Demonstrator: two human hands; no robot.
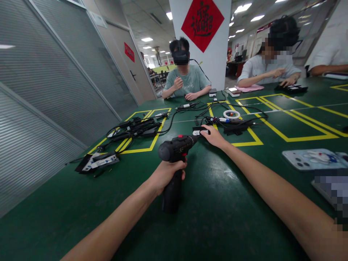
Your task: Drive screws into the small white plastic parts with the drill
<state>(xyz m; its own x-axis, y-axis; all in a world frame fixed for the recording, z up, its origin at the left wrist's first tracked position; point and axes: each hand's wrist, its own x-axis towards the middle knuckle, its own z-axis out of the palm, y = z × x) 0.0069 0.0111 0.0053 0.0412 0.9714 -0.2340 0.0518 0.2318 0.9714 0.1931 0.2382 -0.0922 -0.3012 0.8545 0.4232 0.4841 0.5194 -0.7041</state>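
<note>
My left hand (166,174) is wrapped around the grip of a black cordless screwdriver (176,150) with a red switch on top, its nose pointing away from me to the right. My right hand (214,136) reaches forward with its fingers pinched on a small black part (200,131) at the tool's tip, on the green table (217,203). What sits between the fingertips is too small to make out.
Black cables and adapters (136,128) lie in the yellow-taped boxes to the left. More black parts (98,162) sit near the left edge. A white ring (231,114) and pens lie ahead. A phone (312,159) rests at right. Two people sit across the table.
</note>
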